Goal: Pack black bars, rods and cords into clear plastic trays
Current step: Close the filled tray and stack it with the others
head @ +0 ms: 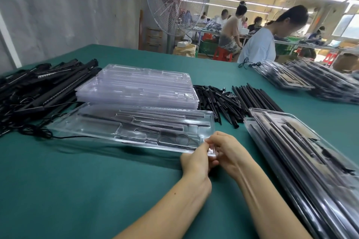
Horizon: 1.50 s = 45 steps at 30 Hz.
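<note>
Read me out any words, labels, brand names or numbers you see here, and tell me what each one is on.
There is no readable text in this view.
The clear tray at the front: no label or print.
The stack of empty trays, the packed trays and the fan: no markings show.
The brown card inside the packed trays: too blurred to tell.
</note>
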Available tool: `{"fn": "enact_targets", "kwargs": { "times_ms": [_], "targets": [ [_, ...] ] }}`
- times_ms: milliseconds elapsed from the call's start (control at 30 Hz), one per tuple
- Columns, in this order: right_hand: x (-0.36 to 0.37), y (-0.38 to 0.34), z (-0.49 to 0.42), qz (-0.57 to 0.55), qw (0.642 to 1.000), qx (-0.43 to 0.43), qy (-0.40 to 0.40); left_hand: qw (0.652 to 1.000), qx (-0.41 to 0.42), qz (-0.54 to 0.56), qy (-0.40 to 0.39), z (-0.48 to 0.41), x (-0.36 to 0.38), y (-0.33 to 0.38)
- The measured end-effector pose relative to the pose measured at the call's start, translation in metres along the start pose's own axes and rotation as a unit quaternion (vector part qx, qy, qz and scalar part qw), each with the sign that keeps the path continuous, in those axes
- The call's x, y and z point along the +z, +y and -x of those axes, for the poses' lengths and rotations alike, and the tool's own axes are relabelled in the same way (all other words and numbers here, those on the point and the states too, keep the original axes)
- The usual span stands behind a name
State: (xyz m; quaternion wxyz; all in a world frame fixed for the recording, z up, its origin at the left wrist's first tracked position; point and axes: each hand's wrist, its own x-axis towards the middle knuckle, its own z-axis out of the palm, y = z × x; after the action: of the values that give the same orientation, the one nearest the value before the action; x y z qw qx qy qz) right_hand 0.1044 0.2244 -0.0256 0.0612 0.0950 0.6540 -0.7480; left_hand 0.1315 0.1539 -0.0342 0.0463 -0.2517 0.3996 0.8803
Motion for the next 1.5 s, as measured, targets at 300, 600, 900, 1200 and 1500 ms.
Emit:
{"fn": "enact_targets", "kwargs": {
  "times_ms": [300,600,900,1200,1500],
  "targets": [
    [0.003,0.005,0.001,0.016,1.0,-0.015,0.002,1.0,-0.004,0.005,-0.002,-0.001,0.0,0.001],
    [0.009,0.014,-0.002,0.091,0.99,-0.078,0.079,1.0,-0.001,0.017,-0.003,-0.006,0.001,0.0],
    [0.008,0.011,-0.001,0.197,0.964,-0.149,0.095,0.997,0.025,0.049,0.05,-0.003,0.007,-0.001],
    [0.014,-0.001,0.012,0.005,0.997,0.052,-0.062,0.997,0.036,0.031,0.06,-0.001,0.006,0.0],
    [0.018,-0.006,0.01,-0.064,0.988,0.137,-0.032,0.997,0.044,0.032,0.063,0.0,0.006,-0.001]
  ]
}}
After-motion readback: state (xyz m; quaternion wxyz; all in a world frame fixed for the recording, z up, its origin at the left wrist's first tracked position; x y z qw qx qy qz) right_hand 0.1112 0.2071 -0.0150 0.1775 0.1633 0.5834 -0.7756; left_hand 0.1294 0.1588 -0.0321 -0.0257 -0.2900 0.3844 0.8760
